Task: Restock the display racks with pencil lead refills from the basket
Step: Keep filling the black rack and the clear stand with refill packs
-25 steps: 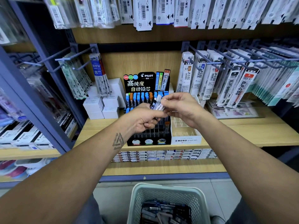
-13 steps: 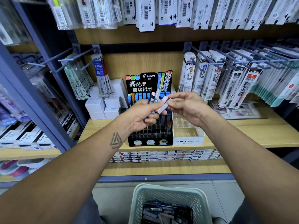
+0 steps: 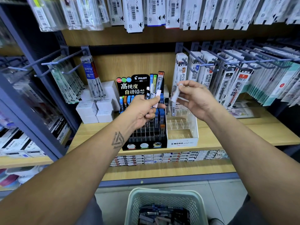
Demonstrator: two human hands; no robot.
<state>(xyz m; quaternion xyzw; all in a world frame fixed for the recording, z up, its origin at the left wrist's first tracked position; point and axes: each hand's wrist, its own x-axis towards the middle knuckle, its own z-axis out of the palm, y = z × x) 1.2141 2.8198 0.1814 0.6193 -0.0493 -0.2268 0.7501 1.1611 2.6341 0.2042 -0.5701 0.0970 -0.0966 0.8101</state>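
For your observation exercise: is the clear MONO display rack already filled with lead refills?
No. The MONO rack shows mostly bare clear compartments, while the right hand pinches one refill case above it.

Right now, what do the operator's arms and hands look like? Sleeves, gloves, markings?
Both forearms are bare, no sleeves in view. The left hand and right hand wear no gloves, and no rings or watch show. One marking: a dark tattoo of interlocking triangles on the left forearm, just below the wrist.

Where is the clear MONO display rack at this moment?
In the head view, the clear MONO display rack stands on the wooden shelf right of centre, directly right of the black Pilot lead rack, beneath the right hand.
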